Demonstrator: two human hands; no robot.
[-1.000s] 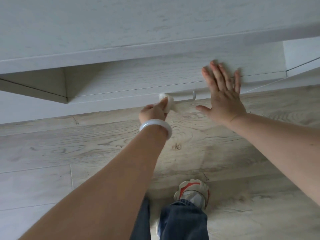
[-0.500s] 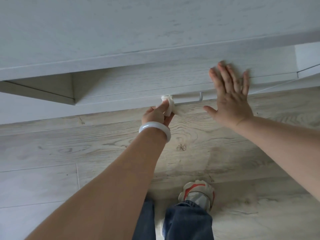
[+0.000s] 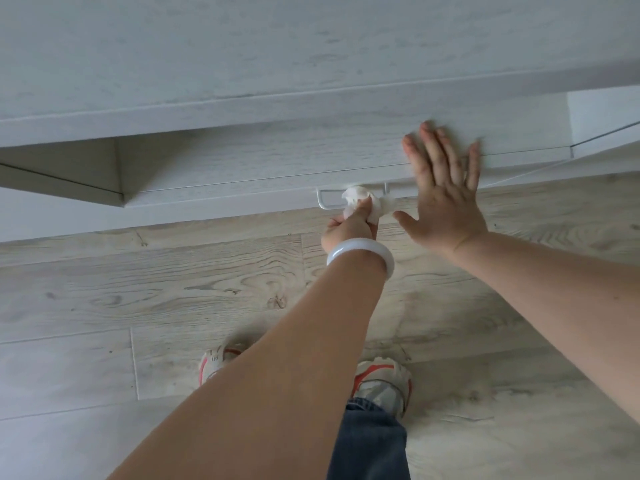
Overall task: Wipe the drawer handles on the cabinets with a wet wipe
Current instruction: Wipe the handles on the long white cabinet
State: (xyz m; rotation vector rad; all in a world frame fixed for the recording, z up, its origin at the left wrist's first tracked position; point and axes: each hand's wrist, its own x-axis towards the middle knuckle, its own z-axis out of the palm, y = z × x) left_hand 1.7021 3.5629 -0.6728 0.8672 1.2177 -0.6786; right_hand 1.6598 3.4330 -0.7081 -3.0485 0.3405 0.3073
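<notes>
Drawer handle [image 3: 349, 197] low on cabinet [image 3: 242, 178] front, near bottom edge, long axis running left-right. Left hand [image 3: 349, 226] nearest, clamped on wet wipe [image 3: 360, 202] bunched round bar mid-span, toward right post. Right hand [image 3: 446, 199] flat, fingers spread, pressing drawer front just right of handle. Versus earlier frame: wipe further right along bar, left bar end now bare.

You face a cabinet [image 3: 311, 64] in pale, matt wood-grain laminate, its drawer front [image 3: 259, 164] showing the same whitewashed grain. The drawer handle [image 3: 327, 206] looks like thin white-coated metal, though blur makes that uncertain. The wet wipe [image 3: 356, 199] is soft, crumpled white cloth-like paper. Your bangle [image 3: 360, 252] is smooth, glossy and milky. The near floor [image 3: 173, 289] is matt knotted wood-look plank.
</notes>
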